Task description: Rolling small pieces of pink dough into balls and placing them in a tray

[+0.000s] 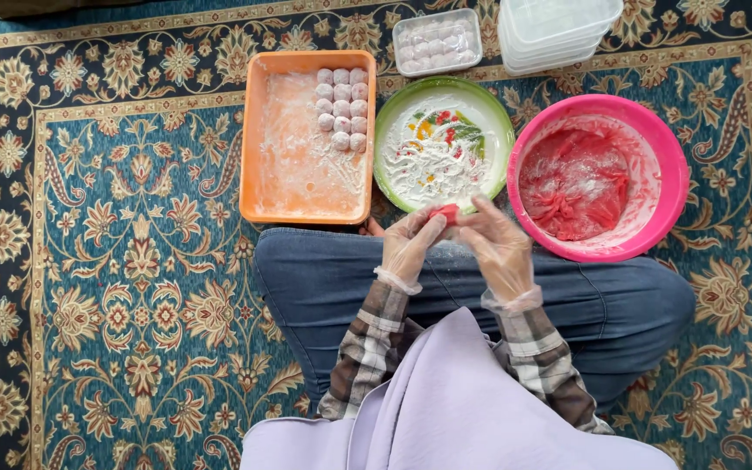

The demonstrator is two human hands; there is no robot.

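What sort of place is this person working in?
Probably a home floor, used for making sweets by hand: the person sits cross-legged on a patterned carpet, with an orange tray of floured balls and a pink bowl of red dough set out in front.

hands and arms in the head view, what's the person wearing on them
Both the left hand and the right hand wear thin, clear, crinkly plastic disposable gloves, bunched at the wrists. Both forearms are covered by long plaid flannel sleeves in brown, grey and white checks, with buttoned-style cuffs just below the gloves.
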